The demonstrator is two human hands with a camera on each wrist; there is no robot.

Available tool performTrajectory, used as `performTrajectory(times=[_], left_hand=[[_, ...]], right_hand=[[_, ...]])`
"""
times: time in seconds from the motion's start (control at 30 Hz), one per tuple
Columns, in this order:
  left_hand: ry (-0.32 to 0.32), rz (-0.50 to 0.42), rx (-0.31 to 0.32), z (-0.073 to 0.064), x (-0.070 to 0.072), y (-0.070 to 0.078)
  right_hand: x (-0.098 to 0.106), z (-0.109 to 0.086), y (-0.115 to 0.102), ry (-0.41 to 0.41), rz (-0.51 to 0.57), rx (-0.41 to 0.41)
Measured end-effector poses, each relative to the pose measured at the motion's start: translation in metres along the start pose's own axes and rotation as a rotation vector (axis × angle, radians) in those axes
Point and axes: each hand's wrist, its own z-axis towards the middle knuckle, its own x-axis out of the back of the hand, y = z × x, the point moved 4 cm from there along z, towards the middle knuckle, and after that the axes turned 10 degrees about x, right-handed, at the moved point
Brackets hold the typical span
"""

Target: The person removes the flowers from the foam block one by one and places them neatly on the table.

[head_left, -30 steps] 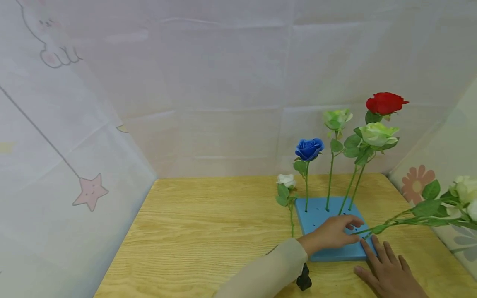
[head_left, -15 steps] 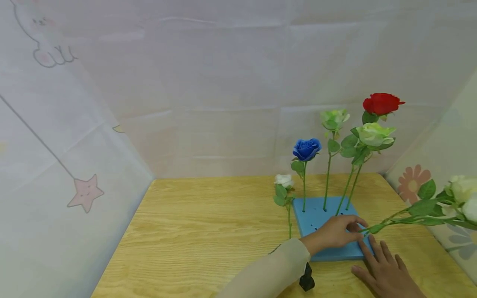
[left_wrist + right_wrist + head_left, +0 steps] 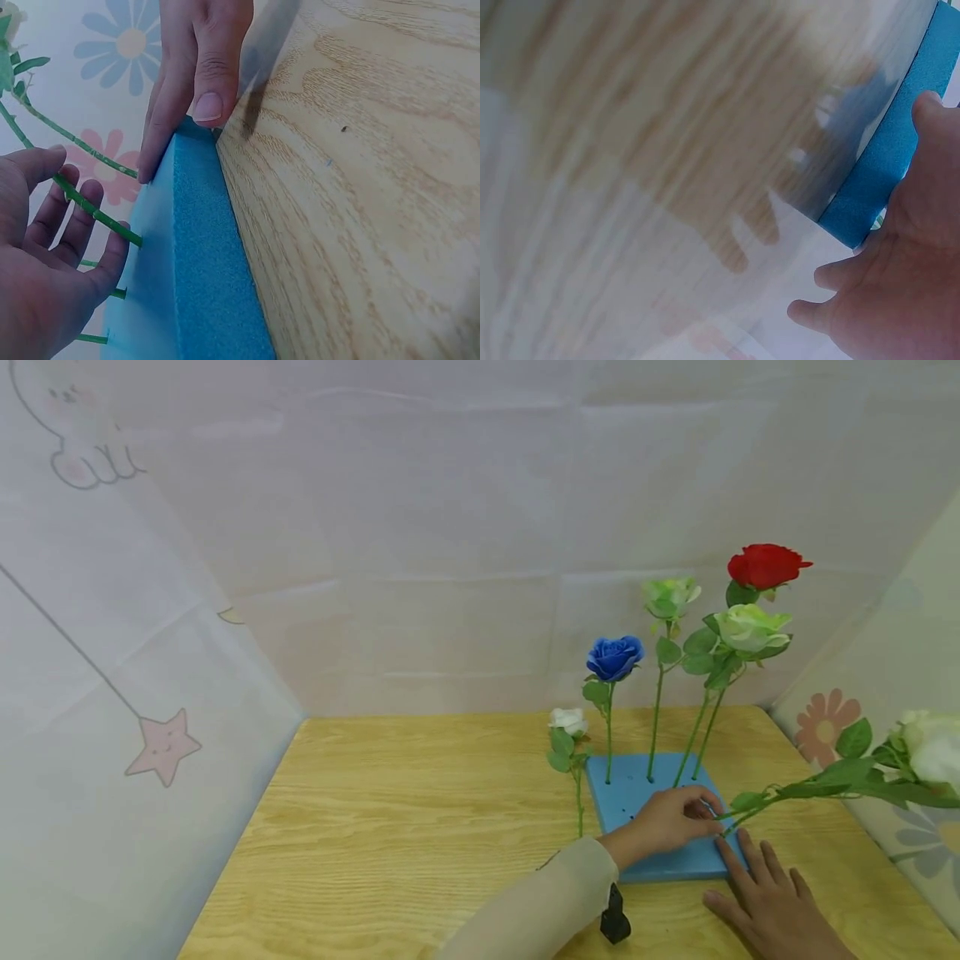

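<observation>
A blue foam block point(image 3: 617, 802) with small holes lies on the table, and several artificial roses stand in it. My left hand point(image 3: 667, 822) reaches over the block, thumb and fingers curled about the green stem point(image 3: 94, 212) of a white rose point(image 3: 937, 747) that leans far right. A second slanting stem point(image 3: 79, 142) enters the block beyond it. My right hand point(image 3: 772, 902) lies with spread, straight fingers at the block's near right corner. In the right wrist view, that hand point(image 3: 900, 255) touches the block's edge.
Upright in the block are a blue rose point(image 3: 615, 658), a red rose point(image 3: 768, 567) and two pale green roses, one nearer point(image 3: 750, 628). A small white rose point(image 3: 568, 722) stands by the left edge. A black device point(image 3: 615, 920) hangs below my left sleeve.
My left thumb and fingers have drawn in closer to the leaning stem, and the leaning white roses have shifted a little. My right hand stays at the corner. The head view has drifted slightly.
</observation>
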Motion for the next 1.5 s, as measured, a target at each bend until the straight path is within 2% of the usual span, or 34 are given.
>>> performTrajectory(times=[0.2,0.47,0.73,0.9,1.03,1.2,1.3,1.5], left_hand=[[0.047,-0.012,-0.011,-0.002,0.005,-0.004],[0.081,-0.133,-0.013,-0.002,0.014,-0.012],[0.099,-0.212,-0.019,-0.007,0.025,-0.01],[0.076,-0.269,-0.029,-0.013,0.033,-0.004],[0.02,-0.325,-0.046,-0.02,0.037,0.001],[-0.074,-0.378,-0.051,-0.032,0.04,0.009],[-0.105,-0.39,-0.042,-0.039,0.044,0.014],[-0.155,-0.415,-0.047,-0.057,0.059,0.014]], right_hand=[[0.0,0.001,-0.002,0.022,0.011,0.007],[0.001,0.001,-0.005,0.039,0.028,0.02],[-0.001,0.0,-0.005,0.03,0.04,0.022],[-0.003,0.001,-0.002,0.018,0.049,0.01],[-0.004,0.002,0.002,-0.009,0.055,-0.01],[-0.003,0.003,0.005,-0.035,-0.006,-0.025],[-0.003,0.003,0.006,-0.035,-0.044,-0.022],[-0.002,0.005,0.006,-0.037,-0.053,-0.021]])
